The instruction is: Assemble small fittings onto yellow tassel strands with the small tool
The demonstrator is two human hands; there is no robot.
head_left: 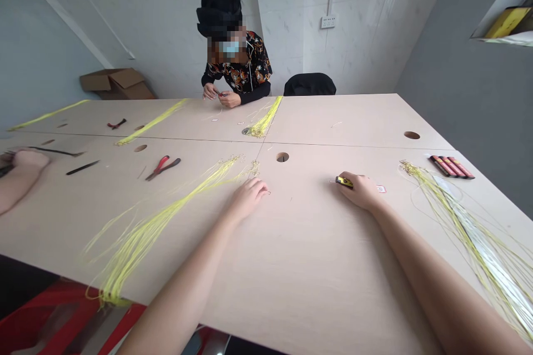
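Observation:
On the table, my left hand (249, 198) is closed in a pinch, and a small fish hook (268, 193) shows at its fingertips. My right hand (361, 191) is wrapped round a small yellow-and-black tool (344, 181) with a thin metal end pointing left. The tool's exact kind is unclear, as the fingers cover part of it. Just beyond my left hand lies a bundle of yellow lines (183, 202) with small gold hooks at its far end. Another yellow bundle (452, 211) with gold hooks lies to the right of my right arm.
Red-handled pliers (161, 167) and a black stick-like tool (83, 167) lie at left. Several dark red tubes (452, 167) sit at right. A round hole (282, 157) opens in the table (291, 266). Across from me a person (237, 69) works; another person's hand (29, 161) is at left.

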